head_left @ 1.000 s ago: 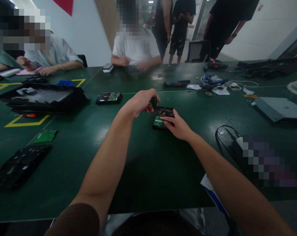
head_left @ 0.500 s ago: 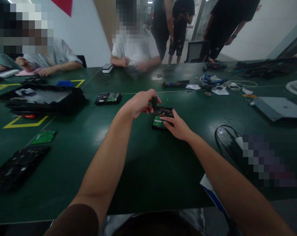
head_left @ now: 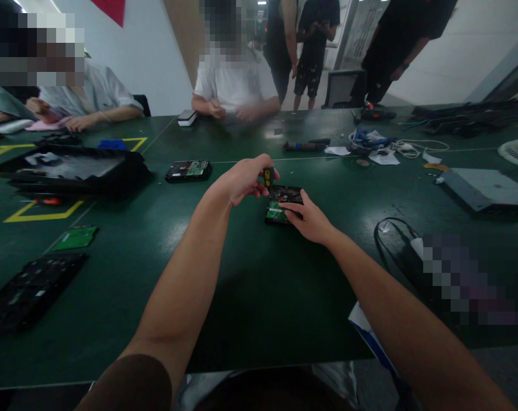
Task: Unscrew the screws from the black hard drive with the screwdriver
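A hard drive (head_left: 286, 194) lies on the green table in front of me, its green circuit board facing up on the near side. My left hand (head_left: 251, 181) is closed around the black and yellow handle of a screwdriver (head_left: 267, 178), held upright at the drive's left edge. The screwdriver's tip is too small to make out. From the right, my right hand (head_left: 308, 217) grips the drive, fingers across its top and thumb at its far right corner. A second hard drive (head_left: 188, 170) rests to the left, apart from both hands.
On the left are a black tray (head_left: 70, 171), a green circuit board (head_left: 75, 238) and a black component (head_left: 31, 291). A grey metal box (head_left: 488, 189) and a cable (head_left: 381, 245) lie right. Tools (head_left: 305, 145) lie farther back. People sit and stand beyond the table.
The screwdriver handle has turned in my left hand, so its yellow marking now shows. Both hands and the hard drive stay in place.
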Available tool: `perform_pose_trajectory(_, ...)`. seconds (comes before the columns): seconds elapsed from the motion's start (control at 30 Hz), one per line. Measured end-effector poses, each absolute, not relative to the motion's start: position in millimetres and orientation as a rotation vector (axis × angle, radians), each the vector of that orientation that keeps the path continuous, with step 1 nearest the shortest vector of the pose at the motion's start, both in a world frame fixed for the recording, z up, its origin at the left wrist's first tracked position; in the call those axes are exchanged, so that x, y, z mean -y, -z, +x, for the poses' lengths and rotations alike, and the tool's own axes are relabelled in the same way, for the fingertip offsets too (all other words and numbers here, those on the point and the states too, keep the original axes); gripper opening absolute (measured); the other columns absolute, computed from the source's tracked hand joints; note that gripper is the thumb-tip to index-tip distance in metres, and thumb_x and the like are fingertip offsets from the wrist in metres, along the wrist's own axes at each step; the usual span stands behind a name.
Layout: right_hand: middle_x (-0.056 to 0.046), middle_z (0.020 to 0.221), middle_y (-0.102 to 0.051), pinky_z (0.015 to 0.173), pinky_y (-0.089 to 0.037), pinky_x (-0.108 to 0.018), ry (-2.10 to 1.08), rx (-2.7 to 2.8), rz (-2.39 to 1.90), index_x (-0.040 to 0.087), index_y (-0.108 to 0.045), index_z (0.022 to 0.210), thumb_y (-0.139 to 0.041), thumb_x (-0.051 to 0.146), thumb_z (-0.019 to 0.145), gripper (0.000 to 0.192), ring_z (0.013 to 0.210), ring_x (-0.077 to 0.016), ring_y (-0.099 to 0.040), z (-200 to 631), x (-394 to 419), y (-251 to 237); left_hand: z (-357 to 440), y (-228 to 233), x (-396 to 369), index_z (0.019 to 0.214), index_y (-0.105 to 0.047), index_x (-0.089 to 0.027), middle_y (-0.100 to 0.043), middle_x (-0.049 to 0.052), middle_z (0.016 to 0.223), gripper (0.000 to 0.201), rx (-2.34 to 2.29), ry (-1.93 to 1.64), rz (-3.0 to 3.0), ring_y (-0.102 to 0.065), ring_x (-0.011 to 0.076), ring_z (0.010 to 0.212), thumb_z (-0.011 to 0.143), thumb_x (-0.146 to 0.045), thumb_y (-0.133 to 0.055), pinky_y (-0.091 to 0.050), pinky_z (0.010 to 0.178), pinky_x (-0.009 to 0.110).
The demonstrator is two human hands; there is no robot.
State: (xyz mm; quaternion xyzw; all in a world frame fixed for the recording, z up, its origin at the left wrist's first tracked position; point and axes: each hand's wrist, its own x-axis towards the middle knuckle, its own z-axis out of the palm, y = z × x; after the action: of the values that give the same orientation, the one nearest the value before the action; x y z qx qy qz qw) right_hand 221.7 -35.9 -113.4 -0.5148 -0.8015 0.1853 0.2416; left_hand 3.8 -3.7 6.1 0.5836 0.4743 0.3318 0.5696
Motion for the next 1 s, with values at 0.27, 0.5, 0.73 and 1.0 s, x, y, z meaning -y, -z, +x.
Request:
perform_pose_trajectory(0.27,-0.005,0.168,-0.020,0.119,-0.030,-0.055,-0.530,2.195,-1.414,0.031,-0.064,0.137,-0.053,0.039,0.099,0.041,0.150,-0.0380,-0.029,221.2,36.1,110.9,7.8,-10.3,11.5,0.094,-0.068,-0.015,-0.071,0.011,0.091,0.030,-0.998,-0.660,1.367,-0.058,0.0102,0.051,0.088,-0.040,-0.052,-0.035,0.044,0.024)
perform_pose_trajectory(0.5,-0.006,0.168,-0.018,0.119,-0.030,-0.054,-0.523,2.185,-1.417,0.030,-0.066,0.136,-0.053,0.039,0.099,0.040,0.148,-0.0371,-0.033,221.0,35.0,113.3,6.1,-6.9,7.0,0.088,-0.065,-0.015,-0.069,0.009,0.083,0.031,-1.090,-0.739,1.364,-0.062,0.0118,0.054,0.088,-0.044,-0.053,-0.041,0.049,0.024)
perform_pose_trajectory(0.73,-0.008,0.168,-0.019,0.119,-0.030,-0.053,-0.508,2.194,-1.400,0.031,-0.066,0.135,-0.053,0.039,0.099,0.039,0.147,-0.0370,-0.036,221.9,34.6,113.4,5.5,-10.1,9.3,0.089,-0.068,-0.014,-0.069,0.010,0.085,0.031,-1.131,-0.729,1.412,-0.060,0.0111,0.051,0.088,-0.042,-0.055,-0.035,0.045,0.025)
perform_pose_trajectory(1.0,-0.009,0.166,-0.023,0.117,-0.032,-0.056,-0.497,2.203,-1.389,0.033,-0.064,0.137,-0.051,0.041,0.099,0.041,0.143,-0.0373,-0.041,222.5,35.5,112.8,8.9,-9.1,10.2,0.092,-0.064,-0.015,-0.070,0.010,0.080,0.028,-1.019,-0.684,1.321,-0.060,0.0132,0.051,0.084,-0.040,-0.052,-0.037,0.042,0.024)
